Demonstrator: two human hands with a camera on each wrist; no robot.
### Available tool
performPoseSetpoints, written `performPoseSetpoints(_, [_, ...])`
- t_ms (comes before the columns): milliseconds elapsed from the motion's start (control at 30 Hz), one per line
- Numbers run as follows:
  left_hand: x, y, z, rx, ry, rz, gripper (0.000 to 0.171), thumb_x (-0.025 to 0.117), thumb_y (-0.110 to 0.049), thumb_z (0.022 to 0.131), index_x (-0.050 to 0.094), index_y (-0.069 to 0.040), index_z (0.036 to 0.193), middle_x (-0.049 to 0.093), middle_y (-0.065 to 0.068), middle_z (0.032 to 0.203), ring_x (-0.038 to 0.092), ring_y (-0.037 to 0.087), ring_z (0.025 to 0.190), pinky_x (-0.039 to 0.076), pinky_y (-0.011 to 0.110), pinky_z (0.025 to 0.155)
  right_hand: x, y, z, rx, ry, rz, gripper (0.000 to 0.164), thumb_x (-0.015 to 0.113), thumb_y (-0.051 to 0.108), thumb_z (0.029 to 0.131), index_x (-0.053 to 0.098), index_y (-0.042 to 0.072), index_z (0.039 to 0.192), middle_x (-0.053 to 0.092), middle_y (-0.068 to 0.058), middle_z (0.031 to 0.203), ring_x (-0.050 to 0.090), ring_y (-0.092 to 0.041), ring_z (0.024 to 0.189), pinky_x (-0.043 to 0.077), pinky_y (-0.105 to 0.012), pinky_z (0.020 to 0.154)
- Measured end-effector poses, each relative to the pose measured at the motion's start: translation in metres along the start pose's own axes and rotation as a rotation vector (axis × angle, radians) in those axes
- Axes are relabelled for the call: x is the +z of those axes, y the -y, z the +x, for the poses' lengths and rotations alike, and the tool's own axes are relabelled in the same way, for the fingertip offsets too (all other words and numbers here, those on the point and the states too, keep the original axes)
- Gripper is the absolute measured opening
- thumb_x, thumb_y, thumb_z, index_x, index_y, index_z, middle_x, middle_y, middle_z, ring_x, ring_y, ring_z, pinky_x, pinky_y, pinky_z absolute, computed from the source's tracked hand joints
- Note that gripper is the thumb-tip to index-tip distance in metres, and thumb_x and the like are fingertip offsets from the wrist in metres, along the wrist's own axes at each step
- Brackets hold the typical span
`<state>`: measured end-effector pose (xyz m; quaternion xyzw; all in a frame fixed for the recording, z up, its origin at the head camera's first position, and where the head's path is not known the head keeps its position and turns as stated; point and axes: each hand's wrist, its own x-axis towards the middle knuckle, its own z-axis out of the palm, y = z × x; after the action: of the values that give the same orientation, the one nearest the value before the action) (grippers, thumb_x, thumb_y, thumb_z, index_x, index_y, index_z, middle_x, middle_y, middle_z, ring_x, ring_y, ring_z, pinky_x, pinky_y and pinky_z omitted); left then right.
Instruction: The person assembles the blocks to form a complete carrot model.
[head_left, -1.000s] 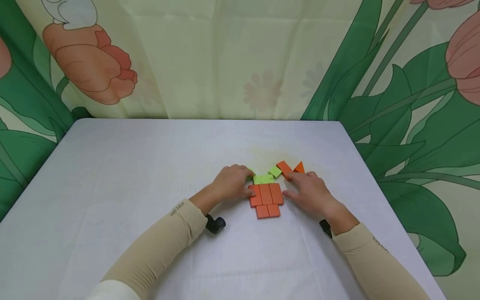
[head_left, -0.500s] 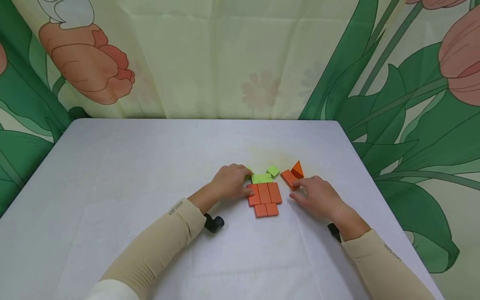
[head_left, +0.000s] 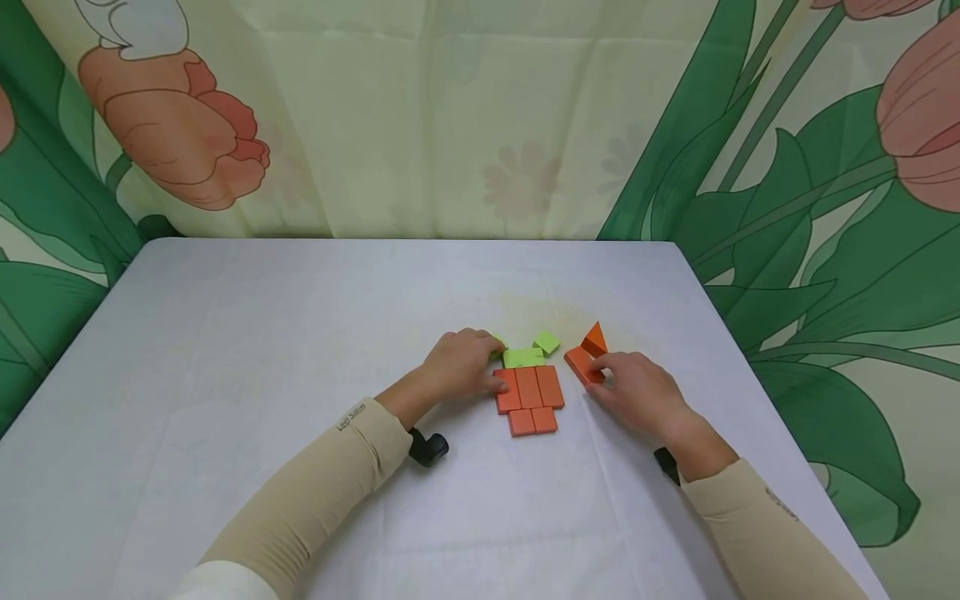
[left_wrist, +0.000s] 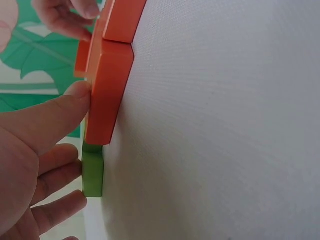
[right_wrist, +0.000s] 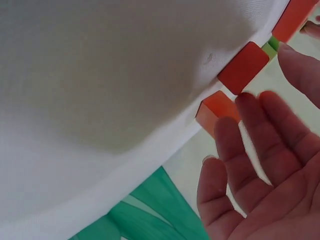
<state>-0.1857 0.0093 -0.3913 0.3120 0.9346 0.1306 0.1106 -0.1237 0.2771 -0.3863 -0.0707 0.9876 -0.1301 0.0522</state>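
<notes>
Several orange rectangular blocks [head_left: 528, 387] lie flat in two touching rows, with a light green block [head_left: 523, 357] against their far side. My left hand [head_left: 467, 364] rests at the left of this shape. Its thumb touches an orange block [left_wrist: 106, 95], and its extended fingers lie at a green block [left_wrist: 93, 175]. My right hand [head_left: 641, 392] holds a separate orange rectangular block [head_left: 579, 364] between thumb and fingertips, to the right of the shape. An orange triangular block [head_left: 596, 337] stands just beyond that block. Another small green block [head_left: 547, 342] lies turned at an angle.
A white cloth covers the table [head_left: 262, 375]. Behind the far edge hangs a patterned curtain [head_left: 450, 125] with flowers and leaves. Dark wrist cameras [head_left: 429, 448] sit under both wrists.
My right hand has drawn the orange rectangular block away from the angled green block, rightward and nearer me. The triangular block stands slightly turned. My left hand stays in place.
</notes>
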Motion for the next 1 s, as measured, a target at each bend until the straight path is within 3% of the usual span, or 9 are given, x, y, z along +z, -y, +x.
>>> performPoseSetpoints(133, [0.0,0.0,0.0,0.002,-0.005,0.004,0.059,0.075,-0.045,0.089,0.062,-0.012,0.135,0.059,0.006,0.137,0.053,0.027,0.125,0.043,0.045,0.1,0.0,0.0,0.001,0.03,0.001,0.02,0.039,0.073,0.024,0.092,0.066,0.0,0.121,0.066,-0.02,0.118,0.06,-0.037,0.106,0.05,-0.054,0.089])
performPoseSetpoints(333, [0.001,0.0,-0.001,0.003,-0.001,-0.008,0.058,0.075,-0.045,0.089,0.062,-0.012,0.135,0.059,0.006,0.137,0.052,0.027,0.125,0.043,0.045,0.1,-0.004,0.001,-0.002,0.033,0.061,0.044,0.028,0.072,0.018,0.091,0.069,0.002,0.114,0.068,-0.013,0.105,0.059,-0.034,0.1,0.051,-0.05,0.086])
performPoseSetpoints(567, [-0.001,0.0,-0.002,0.003,-0.009,0.005,0.058,0.075,-0.045,0.089,0.062,-0.012,0.135,0.059,0.006,0.137,0.052,0.028,0.127,0.043,0.046,0.101,-0.007,-0.001,-0.011,-0.024,0.074,0.025,0.024,0.074,0.014,0.088,0.072,0.005,0.11,0.061,-0.004,0.091,0.053,-0.024,0.087,0.05,-0.041,0.077])
performPoseSetpoints(733, [0.001,0.002,0.0,0.0,-0.002,0.007,0.059,0.074,-0.046,0.089,0.062,-0.012,0.136,0.058,0.005,0.138,0.051,0.027,0.128,0.042,0.045,0.102,-0.008,-0.003,-0.019,-0.054,0.049,0.06,0.023,0.073,0.012,0.087,0.073,0.005,0.109,0.06,-0.004,0.091,0.051,-0.022,0.086,0.047,-0.039,0.074])
performPoseSetpoints(1000, [0.003,0.003,0.0,0.014,-0.016,0.017,0.06,0.074,-0.048,0.089,0.062,-0.012,0.135,0.059,0.006,0.137,0.052,0.027,0.126,0.043,0.045,0.101,-0.012,0.0,-0.035,-0.049,0.091,0.127,0.023,0.074,0.013,0.087,0.072,0.009,0.109,0.059,-0.004,0.096,0.054,-0.024,0.091,0.049,-0.042,0.079])
